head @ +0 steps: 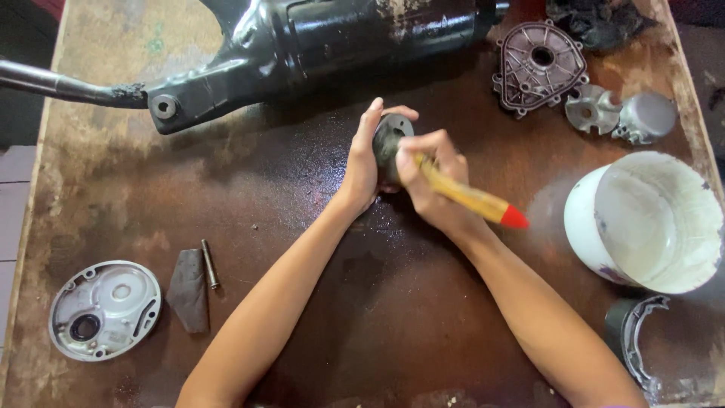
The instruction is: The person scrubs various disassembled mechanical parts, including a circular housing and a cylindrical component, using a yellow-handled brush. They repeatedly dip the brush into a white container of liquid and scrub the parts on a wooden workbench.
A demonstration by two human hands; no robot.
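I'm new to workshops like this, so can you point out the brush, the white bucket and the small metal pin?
brush [472, 199]: head view, on the yellow wooden handle.
white bucket [585, 198]: head view, on its outer wall at the left.
small metal pin [209, 264]: head view, on the middle of its shaft.

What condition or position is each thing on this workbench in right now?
Left hand: cupped around a round dark part, holding it up.
Round dark part: gripped, off the table.
Right hand: closed on a brush.
Brush: yellow handle, red tip pointing right, head against the part.
White bucket: open, tilted, looks empty.
Silver cover: lying flat, inside up.
Metal pin: lying loose.
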